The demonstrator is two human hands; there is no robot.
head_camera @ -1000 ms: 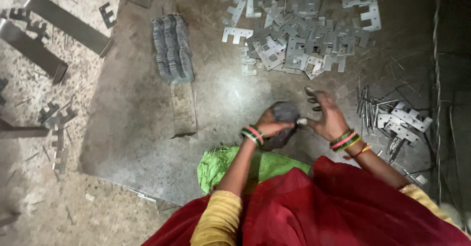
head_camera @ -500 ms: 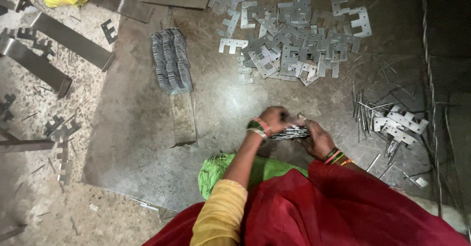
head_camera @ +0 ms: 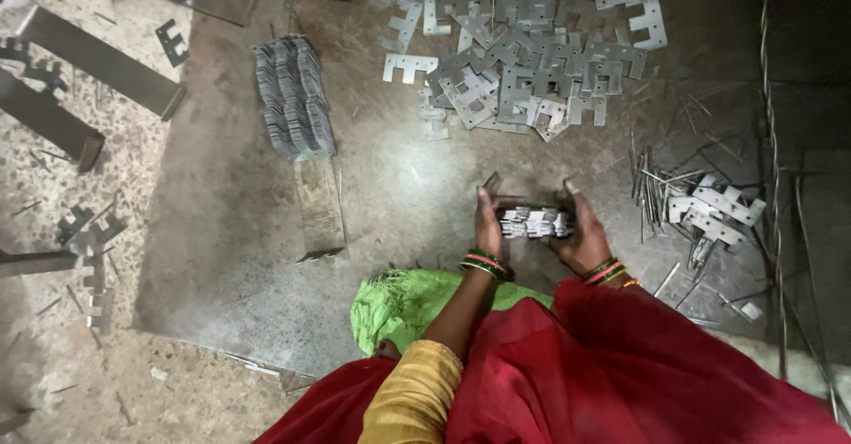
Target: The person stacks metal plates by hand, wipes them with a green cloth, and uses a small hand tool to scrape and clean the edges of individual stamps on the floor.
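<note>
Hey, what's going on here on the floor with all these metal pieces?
A person sitting over a metal sheet presses a small stack of flat metal plates between both hands, left hand and right hand at its ends. A loose pile of notched plates lies beyond, a finished bundled stack to the left, and thin rods with brackets to the right.

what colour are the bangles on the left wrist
Green with a red band between, seen in the head view: bangles just behind the left hand gripping the stack of metal pieces.
</note>
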